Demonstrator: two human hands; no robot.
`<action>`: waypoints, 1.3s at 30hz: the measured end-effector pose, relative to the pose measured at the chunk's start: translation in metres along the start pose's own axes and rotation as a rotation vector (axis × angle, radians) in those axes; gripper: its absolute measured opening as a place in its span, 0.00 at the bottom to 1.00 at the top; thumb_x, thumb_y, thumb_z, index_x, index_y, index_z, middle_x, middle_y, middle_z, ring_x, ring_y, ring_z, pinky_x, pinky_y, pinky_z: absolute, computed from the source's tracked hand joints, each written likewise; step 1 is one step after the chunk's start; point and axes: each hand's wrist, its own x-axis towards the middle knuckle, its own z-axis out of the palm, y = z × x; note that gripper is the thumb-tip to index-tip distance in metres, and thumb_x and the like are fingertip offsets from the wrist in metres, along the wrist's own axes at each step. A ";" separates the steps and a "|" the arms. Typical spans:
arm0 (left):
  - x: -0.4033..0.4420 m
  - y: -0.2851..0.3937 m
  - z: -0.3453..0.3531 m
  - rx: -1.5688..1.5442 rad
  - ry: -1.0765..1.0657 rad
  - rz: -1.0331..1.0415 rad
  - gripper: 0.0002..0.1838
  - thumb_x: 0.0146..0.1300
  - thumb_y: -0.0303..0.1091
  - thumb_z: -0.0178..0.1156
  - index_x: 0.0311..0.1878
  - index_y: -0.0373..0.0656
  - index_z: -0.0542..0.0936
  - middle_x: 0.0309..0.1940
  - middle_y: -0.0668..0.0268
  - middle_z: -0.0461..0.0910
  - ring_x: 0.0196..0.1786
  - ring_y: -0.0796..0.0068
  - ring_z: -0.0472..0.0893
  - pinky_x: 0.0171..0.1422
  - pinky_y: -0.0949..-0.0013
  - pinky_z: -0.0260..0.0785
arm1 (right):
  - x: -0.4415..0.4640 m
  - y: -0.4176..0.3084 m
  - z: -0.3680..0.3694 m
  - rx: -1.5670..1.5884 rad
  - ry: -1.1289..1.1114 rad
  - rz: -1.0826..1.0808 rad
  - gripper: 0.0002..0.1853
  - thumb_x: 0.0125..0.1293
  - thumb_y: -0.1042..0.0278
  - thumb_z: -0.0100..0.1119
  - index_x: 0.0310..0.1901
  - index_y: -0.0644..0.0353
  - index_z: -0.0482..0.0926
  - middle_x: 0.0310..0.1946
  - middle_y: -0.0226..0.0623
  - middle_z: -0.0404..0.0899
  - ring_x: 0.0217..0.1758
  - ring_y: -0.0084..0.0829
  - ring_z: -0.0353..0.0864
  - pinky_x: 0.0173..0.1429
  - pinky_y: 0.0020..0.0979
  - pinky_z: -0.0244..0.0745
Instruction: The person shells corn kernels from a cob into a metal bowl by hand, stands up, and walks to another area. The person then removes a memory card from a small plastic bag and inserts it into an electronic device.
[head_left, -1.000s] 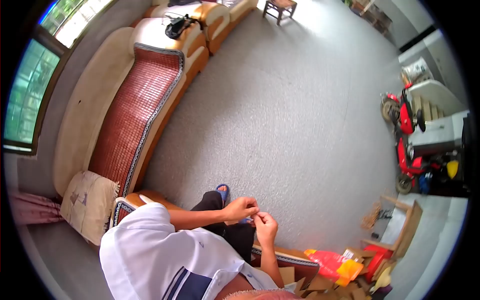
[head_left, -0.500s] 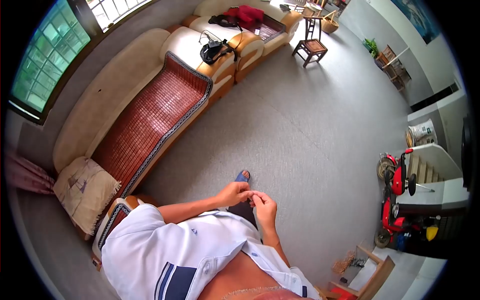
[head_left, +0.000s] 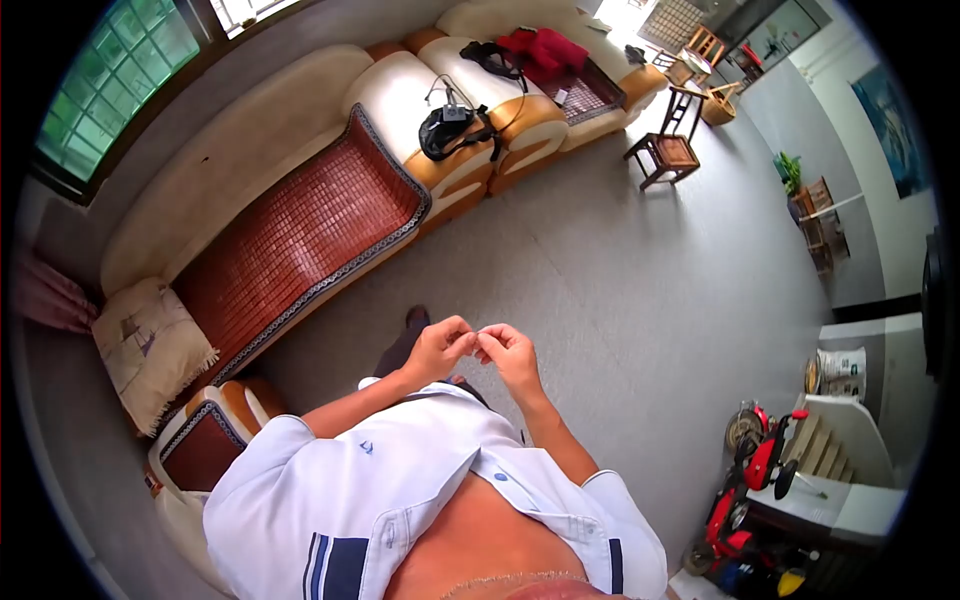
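Note:
Both hands meet in front of my body, fingertips against fingertips. My left hand [head_left: 441,348] is closed in a pinch, and my right hand [head_left: 510,357] pinches beside it. Whatever lies between the fingertips is too small to make out. Below the hands is my white shirt [head_left: 330,465], hanging open at the chest. A dark trouser leg [head_left: 403,345] and a foot show just past my left hand.
A long sofa with a red mat [head_left: 310,215] runs along the left. Black straps [head_left: 455,130] lie on its far part. A wooden chair [head_left: 670,150] stands ahead on the grey floor [head_left: 560,260]. A red scooter [head_left: 745,480] is at the right.
The view has swung to the right and more of the far room shows. The hands have stayed together and moved up in the picture, and the feet have changed position.

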 end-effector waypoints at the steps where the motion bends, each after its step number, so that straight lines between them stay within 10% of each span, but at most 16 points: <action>1: 0.017 0.001 -0.003 -0.002 0.010 -0.006 0.07 0.69 0.30 0.58 0.36 0.35 0.76 0.30 0.68 0.79 0.35 0.82 0.80 0.39 0.76 0.74 | 0.017 -0.004 -0.002 -0.004 -0.026 -0.017 0.07 0.69 0.69 0.58 0.40 0.64 0.80 0.31 0.32 0.82 0.32 0.21 0.79 0.38 0.23 0.76; 14: 0.327 -0.065 -0.113 0.130 0.187 -0.049 0.05 0.62 0.29 0.58 0.34 0.38 0.78 0.23 0.68 0.78 0.27 0.80 0.77 0.31 0.74 0.69 | 0.211 -0.079 -0.057 0.112 0.301 -0.004 0.06 0.69 0.68 0.58 0.39 0.62 0.79 0.31 0.32 0.82 0.29 0.21 0.80 0.34 0.22 0.75; 21: 0.505 -0.114 -0.168 0.595 0.689 -0.253 0.27 0.55 0.43 0.69 0.52 0.37 0.73 0.48 0.51 0.75 0.55 0.51 0.74 0.59 0.57 0.68 | 0.272 -0.096 -0.078 0.154 0.348 0.076 0.06 0.70 0.69 0.57 0.41 0.62 0.78 0.32 0.34 0.82 0.30 0.21 0.81 0.34 0.22 0.77; 28: 0.604 -0.096 -0.170 0.752 0.794 -0.669 0.44 0.44 0.58 0.74 0.59 0.41 0.68 0.58 0.55 0.69 0.66 0.54 0.66 0.67 0.52 0.63 | 0.361 -0.136 -0.138 0.063 0.288 0.164 0.06 0.70 0.69 0.57 0.41 0.62 0.78 0.32 0.34 0.82 0.30 0.21 0.80 0.35 0.22 0.76; 39: 0.641 -0.114 -0.187 0.692 0.721 -1.002 0.41 0.38 0.51 0.75 0.55 0.41 0.73 0.54 0.54 0.76 0.60 0.53 0.76 0.63 0.55 0.71 | 0.497 -0.220 -0.202 -0.160 0.083 0.258 0.05 0.69 0.70 0.57 0.39 0.62 0.78 0.32 0.33 0.82 0.30 0.20 0.79 0.36 0.21 0.75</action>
